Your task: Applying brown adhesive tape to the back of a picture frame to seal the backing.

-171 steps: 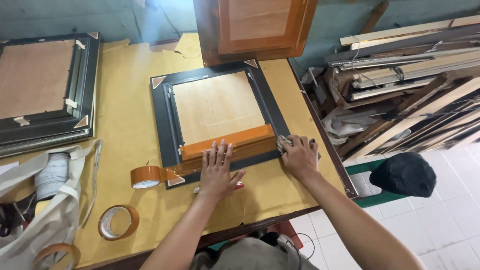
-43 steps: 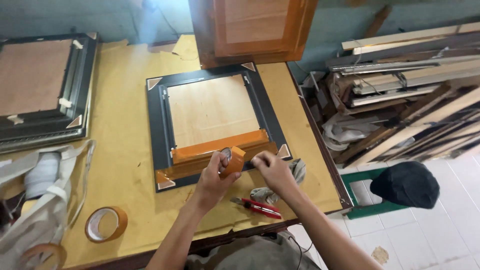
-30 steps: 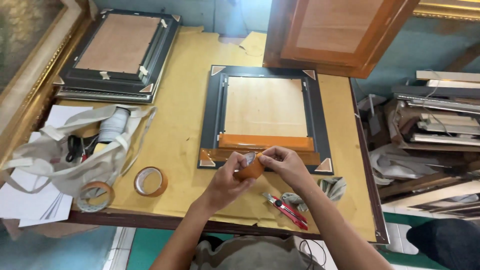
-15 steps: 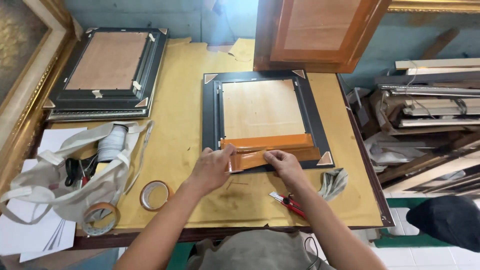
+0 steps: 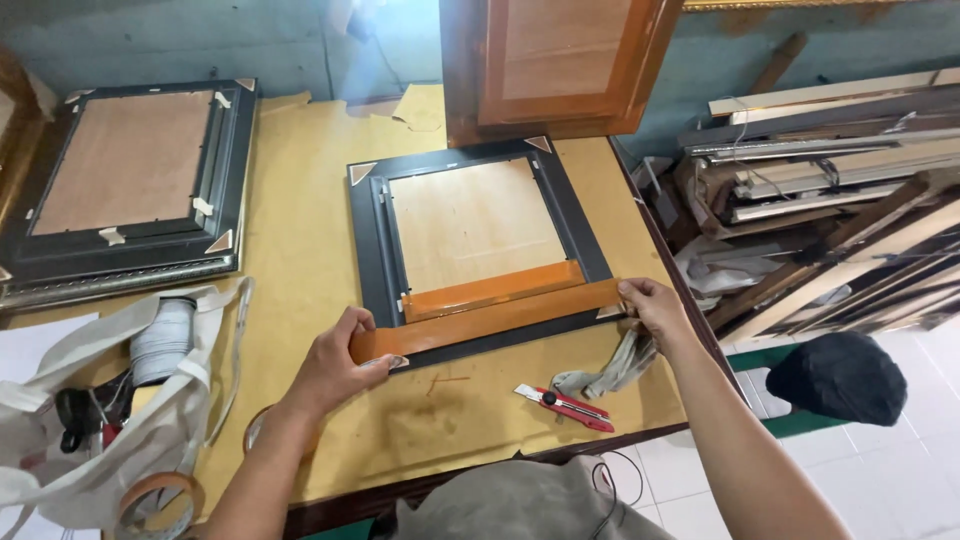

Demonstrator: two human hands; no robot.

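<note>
At far left on the yellow tabletop point(image 5: 300, 250), a white cloth bag point(image 5: 110, 420) lies open; it holds a pale roll point(image 5: 160, 340) and dark items too tangled to identify. Beside it sit two tape rolls point(image 5: 155, 500). Left hand point(image 5: 335, 365): fingers pinched on one end of a strip of brown tape point(image 5: 490, 318), stretched taut along the lower edge of the black frame point(image 5: 480, 245), which lies face down with its wooden backing up. Right hand point(image 5: 650, 308): fingers closed on the other end. Judged light, limp and sticky, liable to twist or cling to itself; best held by both ends under tension. A red cutter point(image 5: 565, 405) and grey rag point(image 5: 610, 370) lie just below
</note>
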